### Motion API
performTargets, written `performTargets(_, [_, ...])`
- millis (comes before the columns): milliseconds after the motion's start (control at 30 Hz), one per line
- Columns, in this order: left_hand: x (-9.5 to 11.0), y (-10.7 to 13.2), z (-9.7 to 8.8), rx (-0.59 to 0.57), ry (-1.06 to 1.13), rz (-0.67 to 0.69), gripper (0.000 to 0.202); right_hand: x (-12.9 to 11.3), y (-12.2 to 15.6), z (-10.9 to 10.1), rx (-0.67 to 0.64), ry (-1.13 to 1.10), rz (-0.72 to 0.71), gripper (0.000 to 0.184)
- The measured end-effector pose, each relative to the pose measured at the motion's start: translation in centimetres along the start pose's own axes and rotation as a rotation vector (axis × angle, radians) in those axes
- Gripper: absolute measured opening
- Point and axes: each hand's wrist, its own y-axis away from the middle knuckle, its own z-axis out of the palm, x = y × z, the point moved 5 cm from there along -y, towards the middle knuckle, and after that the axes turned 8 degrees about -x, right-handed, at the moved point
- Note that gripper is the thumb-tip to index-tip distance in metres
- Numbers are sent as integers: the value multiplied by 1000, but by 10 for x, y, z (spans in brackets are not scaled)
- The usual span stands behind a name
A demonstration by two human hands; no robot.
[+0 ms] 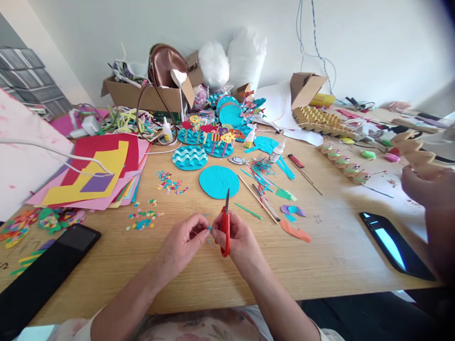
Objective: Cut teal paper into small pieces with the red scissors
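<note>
Red-handled scissors (225, 232) rest in my right hand (240, 237), their dark blades pointing away from me. My left hand (183, 241) is closed in a pinch on a tiny blue paper piece (209, 228), mostly hidden by the fingers. The fingertips of both hands almost meet there; whether the right fingers also touch the piece I cannot tell. A few tiny blue scraps lie on the table just under the hands. Straight beyond them lies a flat blue disc (219, 182). Small coloured paper dots (144, 221) and triangles (170, 182) are scattered to the left.
Coloured paper sheets (95, 166) and a black phone (53, 274) lie left. Thin sticks (258, 199), an orange scrap (295, 231) and glue bottles (277, 151) are right of the disc. Another person's hand (426, 184) holds an egg-carton strip (414, 149) near another phone (394, 246).
</note>
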Motion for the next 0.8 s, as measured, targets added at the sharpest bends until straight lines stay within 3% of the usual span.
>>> performTargets(133, [2,-2,-2,7,-11,-12,12,-3,3,0,-24,134,-4,22])
performTargets(400, [2,1,-9,21,342,-135,14,-2,22,-6,-185,548,19,24])
performTargets(800, [-1,2,-8,35,449,-148,12,0,28,-5,-228,755,-11,22])
